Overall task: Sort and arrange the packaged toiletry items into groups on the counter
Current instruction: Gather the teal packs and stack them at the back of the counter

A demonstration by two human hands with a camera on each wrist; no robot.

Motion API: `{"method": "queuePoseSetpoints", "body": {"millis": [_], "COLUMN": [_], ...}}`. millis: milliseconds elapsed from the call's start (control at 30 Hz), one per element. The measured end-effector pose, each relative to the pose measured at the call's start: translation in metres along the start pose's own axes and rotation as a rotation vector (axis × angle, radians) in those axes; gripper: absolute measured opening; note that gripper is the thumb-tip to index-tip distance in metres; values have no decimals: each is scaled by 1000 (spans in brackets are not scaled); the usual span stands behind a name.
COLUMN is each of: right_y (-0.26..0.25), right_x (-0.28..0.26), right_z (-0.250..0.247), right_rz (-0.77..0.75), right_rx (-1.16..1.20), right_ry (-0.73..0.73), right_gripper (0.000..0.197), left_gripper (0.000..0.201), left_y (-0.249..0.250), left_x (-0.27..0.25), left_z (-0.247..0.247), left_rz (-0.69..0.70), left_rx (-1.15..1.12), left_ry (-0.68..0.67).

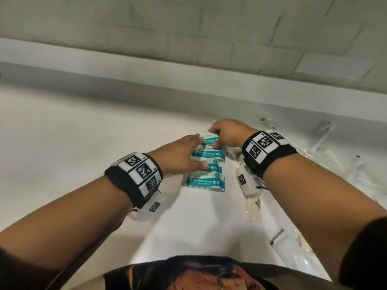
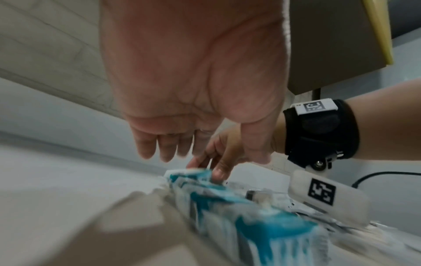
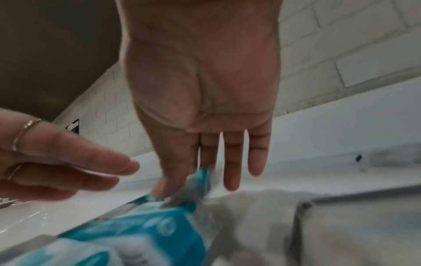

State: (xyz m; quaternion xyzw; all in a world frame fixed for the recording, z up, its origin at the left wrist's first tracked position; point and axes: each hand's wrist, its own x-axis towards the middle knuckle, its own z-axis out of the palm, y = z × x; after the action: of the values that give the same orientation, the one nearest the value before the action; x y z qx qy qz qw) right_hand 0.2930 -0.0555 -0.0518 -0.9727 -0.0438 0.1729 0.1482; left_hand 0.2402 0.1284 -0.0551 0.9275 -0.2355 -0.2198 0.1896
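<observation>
Several teal-and-white mini wipes packs [image 1: 206, 182] lie in a row on the white counter [image 1: 83, 143], running away from me. My left hand [image 1: 195, 151] lies against the row's left side with straight fingers, thumb on a middle pack. My right hand [image 1: 213, 137] is at the far end, pinching the farthest pack [image 1: 207, 136] between thumb and forefinger. In the right wrist view that pinch [image 3: 182, 183] sits on the pack's crimped end [image 3: 200, 178], with the other fingers straight. The left wrist view shows the left fingers [image 2: 164, 149] hanging straight above the blurred packs [image 2: 227, 203].
Clear-wrapped toiletry items [image 1: 326, 155] lie scattered on the counter to the right. A cream sachet [image 1: 254, 208] and a long white packet [image 1: 289, 248] lie under my right forearm. A raised ledge [image 1: 188, 80] and tiled wall close the back.
</observation>
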Motion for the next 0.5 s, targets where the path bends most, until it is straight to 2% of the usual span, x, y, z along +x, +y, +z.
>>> {"method": "queuePoseSetpoints", "body": {"millis": [67,167,233,333,400,433,500], "right_y": [6,22,36,49,55,57,57], "right_x": [-3,-21,-37,-55,-60,-61,-62], "right_z": [-5,-22,-28,-17,-5,-4,-12], "right_rz": [-8,-6,37,121,92,74,80], "right_rx": [26,-37,-145,-402,-524,-528,-315], "right_ry": [-16,33,-35,-209,-195,-170,-185], "right_gripper": [59,46,45,70,73,69,53], "left_gripper": [85,84,86,89,92,93,93], "left_y": [7,18,22,25,25,25,24], "left_x": [6,18,25,30,31,31,30], "left_z": [-3,-2,0,5,6,5,3], "left_rz": [-7,-14,-17,-23,-24,-25,-29], "left_rx": [75,171,228,304,343,354,364], "left_ry": [-25,-77,-97,-126,-125,-127,-145]}}
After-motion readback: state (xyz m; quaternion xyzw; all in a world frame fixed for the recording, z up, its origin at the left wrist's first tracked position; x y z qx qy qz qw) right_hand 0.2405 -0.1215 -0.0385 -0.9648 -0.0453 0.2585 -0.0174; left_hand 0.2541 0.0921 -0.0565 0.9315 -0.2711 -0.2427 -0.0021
